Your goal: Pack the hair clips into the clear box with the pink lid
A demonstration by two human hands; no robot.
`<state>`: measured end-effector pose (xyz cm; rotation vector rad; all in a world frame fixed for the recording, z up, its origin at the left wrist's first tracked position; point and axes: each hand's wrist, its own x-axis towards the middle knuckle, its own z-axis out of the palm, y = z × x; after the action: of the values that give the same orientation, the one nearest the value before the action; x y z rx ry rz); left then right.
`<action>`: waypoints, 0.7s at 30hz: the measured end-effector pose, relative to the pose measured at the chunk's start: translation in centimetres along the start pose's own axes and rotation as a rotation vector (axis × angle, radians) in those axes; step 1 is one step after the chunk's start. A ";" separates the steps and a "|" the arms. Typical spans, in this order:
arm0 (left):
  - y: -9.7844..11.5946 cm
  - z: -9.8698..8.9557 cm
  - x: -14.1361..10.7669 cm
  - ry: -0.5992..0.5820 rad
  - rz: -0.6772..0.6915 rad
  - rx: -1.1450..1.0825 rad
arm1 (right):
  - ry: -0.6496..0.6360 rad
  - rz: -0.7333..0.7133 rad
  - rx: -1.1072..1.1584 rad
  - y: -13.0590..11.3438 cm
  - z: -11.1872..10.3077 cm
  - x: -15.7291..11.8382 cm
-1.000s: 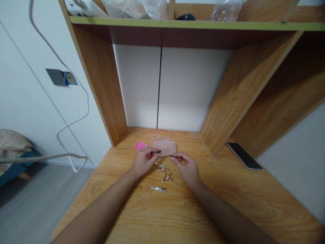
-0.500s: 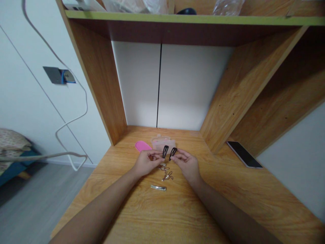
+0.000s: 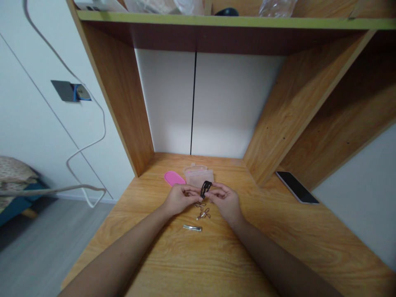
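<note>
Two black hair clips (image 3: 206,188) overlap between my hands above the desk (image 3: 235,255). My left hand (image 3: 181,199) pinches one clip near its lower end. On the other side, my right hand (image 3: 225,200) pinches the second clip. Below my fingers lie bow-shaped metal clips (image 3: 204,213), partly covered by the left fingertips. A silver flat clip (image 3: 192,227) rests nearer to me. Behind the hands are a pink oval piece (image 3: 174,178) and a clear, pale pink case (image 3: 198,176).
A phone (image 3: 297,187) lies at the right beside the wooden divider (image 3: 305,99). A shelf (image 3: 216,20) with plastic bags spans the top. A pale cable (image 3: 93,144) hangs at the left, by an open wall socket (image 3: 69,90).
The two black clips, apart before, have come together and now overlap. My hands have drawn slightly closer to each other, still pinching the clips.
</note>
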<state>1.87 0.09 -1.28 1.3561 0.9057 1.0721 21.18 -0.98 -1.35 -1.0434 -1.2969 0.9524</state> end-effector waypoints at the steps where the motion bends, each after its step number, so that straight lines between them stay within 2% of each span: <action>1: -0.1 0.0 0.0 -0.007 0.003 0.003 | -0.003 0.010 0.003 0.0 0.0 0.0; 6: -0.6 0.1 0.1 -0.021 0.057 0.034 | -0.043 0.048 -0.012 0.1 0.1 -0.3; 10: -0.9 0.1 0.2 -0.027 0.120 0.092 | -0.080 -0.012 -0.083 0.0 -0.1 -0.4; 13: -0.4 -0.2 0.3 0.076 0.254 0.223 | -0.051 -0.125 -0.190 -0.1 -0.4 -0.3; 17: 0.6 -1.7 0.5 0.255 0.498 0.556 | -0.015 -0.198 -0.302 0.1 -0.8 0.1; 21: 1.0 -3.2 0.6 0.316 0.633 0.797 | -0.021 -0.234 -0.343 0.7 -0.9 0.4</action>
<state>-1.04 1.53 -0.36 2.2760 1.2484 1.5100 22.16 -0.49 -1.88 -1.1109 -1.5978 0.5773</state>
